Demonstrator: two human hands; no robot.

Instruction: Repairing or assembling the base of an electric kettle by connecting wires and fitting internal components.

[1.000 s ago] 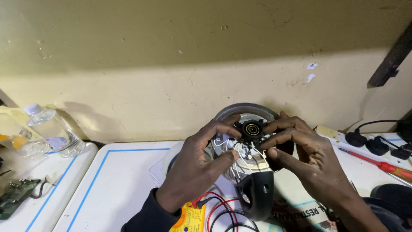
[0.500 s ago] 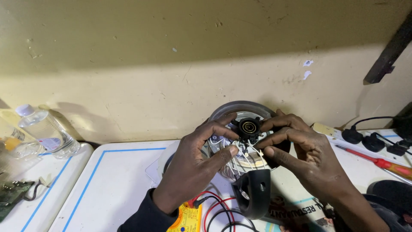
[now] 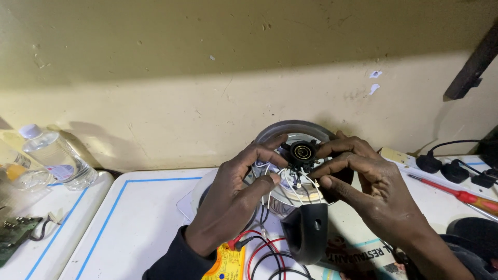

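Kettle (image 3: 332, 136) lies base-up on the counter (image 3: 145, 218); both hands' fingers pinch the black round connector (image 3: 302, 153), left hand (image 3: 236, 199), right hand (image 3: 373, 186). Clear bottle (image 3: 54, 155) at the far-left edge, liquid inside. Open counter between them.

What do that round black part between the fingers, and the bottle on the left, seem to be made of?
The round black part looks like moulded plastic, matt with lugs around its rim, with a ringed, shinier centre that may be metal. The bottle seems clear thin plastic: one sees through it, and its cap is white.
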